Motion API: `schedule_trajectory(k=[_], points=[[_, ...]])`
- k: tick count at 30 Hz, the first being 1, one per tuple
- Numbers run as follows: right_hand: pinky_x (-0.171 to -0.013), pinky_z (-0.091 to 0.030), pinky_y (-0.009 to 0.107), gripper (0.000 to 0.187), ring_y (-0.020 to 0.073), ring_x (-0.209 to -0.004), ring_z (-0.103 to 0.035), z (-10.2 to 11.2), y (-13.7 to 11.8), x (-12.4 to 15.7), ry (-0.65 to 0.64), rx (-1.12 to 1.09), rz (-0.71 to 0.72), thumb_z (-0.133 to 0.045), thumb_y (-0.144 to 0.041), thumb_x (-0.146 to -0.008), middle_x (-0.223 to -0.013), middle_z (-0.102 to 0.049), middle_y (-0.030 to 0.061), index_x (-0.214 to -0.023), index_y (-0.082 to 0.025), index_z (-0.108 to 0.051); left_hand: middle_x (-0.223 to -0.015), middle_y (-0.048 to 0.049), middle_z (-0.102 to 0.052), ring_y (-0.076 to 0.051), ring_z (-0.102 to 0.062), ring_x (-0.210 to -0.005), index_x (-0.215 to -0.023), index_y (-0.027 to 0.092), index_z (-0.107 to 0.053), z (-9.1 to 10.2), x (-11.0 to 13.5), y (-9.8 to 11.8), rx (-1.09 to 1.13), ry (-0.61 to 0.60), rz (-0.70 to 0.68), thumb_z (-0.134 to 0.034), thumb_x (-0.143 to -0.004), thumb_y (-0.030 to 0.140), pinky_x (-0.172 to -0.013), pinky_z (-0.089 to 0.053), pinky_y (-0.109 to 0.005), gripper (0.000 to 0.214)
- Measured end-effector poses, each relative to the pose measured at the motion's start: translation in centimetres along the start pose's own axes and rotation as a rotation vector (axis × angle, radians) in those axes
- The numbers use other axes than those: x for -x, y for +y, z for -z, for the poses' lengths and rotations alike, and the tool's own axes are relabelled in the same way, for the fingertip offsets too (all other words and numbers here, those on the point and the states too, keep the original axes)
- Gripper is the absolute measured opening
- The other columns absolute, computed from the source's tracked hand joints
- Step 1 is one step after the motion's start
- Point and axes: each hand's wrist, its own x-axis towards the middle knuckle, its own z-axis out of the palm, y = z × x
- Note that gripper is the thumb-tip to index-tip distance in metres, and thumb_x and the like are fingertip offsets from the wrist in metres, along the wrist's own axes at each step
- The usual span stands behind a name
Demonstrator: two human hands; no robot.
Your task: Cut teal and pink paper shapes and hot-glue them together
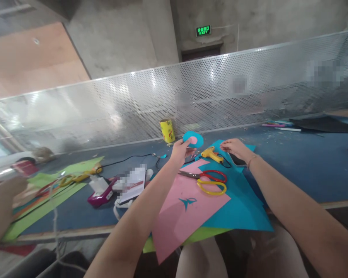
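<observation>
- The left hand point(179, 150) pinches the edge of a blue paper disc point(199, 142) between thumb and fingers, over the back half of the worktop point(307, 170), near a yellow can point(167, 131).
- The disc's pink circle point(193, 140) faces the person; its slightly longer axis runs roughly along the worktop's back edge.
- The right hand point(237, 150) has its fingertips drawn together near the glue gun point(211, 153); I cannot tell whether they hold anything.
- Scissors point(196, 176) lie on pink paper point(174, 220), blades pointing left.
</observation>
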Motion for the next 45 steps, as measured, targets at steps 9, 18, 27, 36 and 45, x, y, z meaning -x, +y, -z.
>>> schedule_trajectory(k=[9,18,27,36,45], points=[[-0.052,-0.045,0.022,0.011,0.0100,-0.050,-0.053,-0.4,0.0,0.3,-0.059,0.022,-0.004,-0.064,-0.007,-0.064,-0.056,-0.060,0.0031,-0.060,-0.014,-0.058,-0.068,-0.0029,-0.067,-0.014,-0.065,-0.063,-0.075,0.015,-0.056,-0.2,-0.1,-2.9,0.095,-0.047,0.155,-0.061,-0.065,0.006,-0.068,-0.054,-0.027,0.015],[-0.038,-0.027,0.022,0.013,0.0078,-0.039,-0.035,-0.9,0.3,0.3,-0.096,-0.035,-0.038,-0.052,-0.014,-0.060,-0.044,-0.044,-0.0025,-0.053,-0.019,-0.042,-0.070,-0.0020,-0.065,-0.012,-0.063,-0.060,-0.080,0.016,-0.057,0.7,0.1,-2.9,0.175,-0.006,0.233,-0.070,-0.060,0.007,-0.069,-0.054,-0.027,0.026],[-0.038,-0.021,0.022,0.032,0.0073,-0.041,-0.027,-0.6,0.7,0.0,-0.133,0.096,0.162,-0.059,-0.033,-0.069,-0.046,-0.037,-0.0042,-0.049,-0.021,-0.038,-0.065,-0.0012,-0.062,-0.010,-0.058,-0.051,-0.084,0.017,-0.056,0.6,0.7,-2.6,0.059,0.000,0.248,-0.067,-0.073,0.024,-0.056,-0.054,-0.026,0.018],[-0.044,-0.033,0.024,0.037,0.0103,-0.039,-0.040,-0.5,0.2,0.2,0.072,0.515,0.239,-0.056,-0.038,-0.078,-0.043,-0.048,-0.0001,-0.047,-0.020,-0.046,-0.060,-0.0003,-0.060,-0.010,-0.058,-0.050,-0.077,0.015,-0.052,1.0,0.4,-2.3,0.112,0.004,0.155,-0.065,-0.072,0.014,-0.056,-0.053,-0.023,0.013],[-0.103,-0.024,0.051,0.028,0.0293,-0.109,-0.054,1.2,0.5,-0.2,0.336,1.018,0.550,-0.052,-0.002,-0.071,-0.100,-0.067,0.0121,-0.092,-0.016,-0.066,-0.058,0.0005,-0.059,-0.008,-0.056,-0.049,-0.078,0.013,-0.055,1.1,0.7,-2.7,0.039,-0.045,0.107,-0.071,-0.064,0.006,-0.057,-0.051,-0.023,0.022]])
